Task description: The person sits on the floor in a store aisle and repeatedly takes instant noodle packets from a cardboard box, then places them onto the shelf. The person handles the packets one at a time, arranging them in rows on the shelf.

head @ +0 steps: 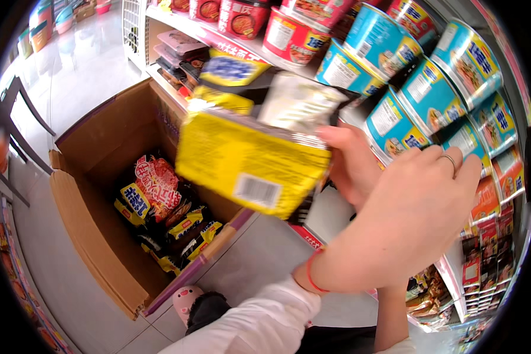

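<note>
My right hand [354, 166] grips a blurred bunch of packaged instant noodles. In front is a yellow packet [221, 152] with a barcode; behind it show a silvery packet part [298, 101] and a black-and-yellow packet [230, 71]. Crossing over my right arm, my left hand [407, 217], with a ring and a red string bracelet, reaches right. Its fingers are curled in front of the stacked blue noodle cups [431, 95]; their tips are hidden. Below the held packets, an open cardboard box [101, 106] holds more black-and-yellow noodle packets [159, 190].
Red noodle cups [287, 37] stand on the shelf [194, 28], with plastic-lidded packs [177, 48] underneath. Lower right are more shelved packets [433, 292]. A dark-framed chair or stool [20, 119] stands left on the tiled floor [71, 283]. A pink slipper [186, 301] is beside the box.
</note>
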`<move>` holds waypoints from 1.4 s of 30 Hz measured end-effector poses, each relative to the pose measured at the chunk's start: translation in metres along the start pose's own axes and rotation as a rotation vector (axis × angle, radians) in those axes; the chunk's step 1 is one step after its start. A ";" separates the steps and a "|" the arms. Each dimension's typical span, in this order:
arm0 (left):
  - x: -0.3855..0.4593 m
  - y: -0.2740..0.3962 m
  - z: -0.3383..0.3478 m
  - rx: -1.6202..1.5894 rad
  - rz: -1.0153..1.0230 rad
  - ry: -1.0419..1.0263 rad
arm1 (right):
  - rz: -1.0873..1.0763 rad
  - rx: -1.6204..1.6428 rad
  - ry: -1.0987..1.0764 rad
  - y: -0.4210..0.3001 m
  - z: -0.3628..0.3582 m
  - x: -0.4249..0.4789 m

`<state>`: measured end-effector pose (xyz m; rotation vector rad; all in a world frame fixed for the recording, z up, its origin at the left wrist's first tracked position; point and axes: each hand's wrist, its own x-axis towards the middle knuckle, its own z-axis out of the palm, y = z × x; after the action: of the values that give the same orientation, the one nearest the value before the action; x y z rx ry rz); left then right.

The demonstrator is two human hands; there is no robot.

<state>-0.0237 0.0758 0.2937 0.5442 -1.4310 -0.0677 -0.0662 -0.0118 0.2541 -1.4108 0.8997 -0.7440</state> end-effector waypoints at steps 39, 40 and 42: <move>-0.062 -0.070 0.057 0.268 -0.480 -0.545 | -0.146 -0.569 0.035 0.087 -0.119 -0.095; -0.061 -0.071 0.052 0.228 -0.549 -0.605 | -0.142 -0.530 -0.037 0.093 -0.124 -0.094; -0.061 -0.078 0.041 0.086 -0.721 -0.740 | -0.036 -0.522 -0.385 0.090 -0.138 -0.090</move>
<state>-0.0511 0.0163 0.2087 1.1654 -1.8769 -0.8578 -0.2377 0.0023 0.1791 -1.9521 0.7916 -0.2442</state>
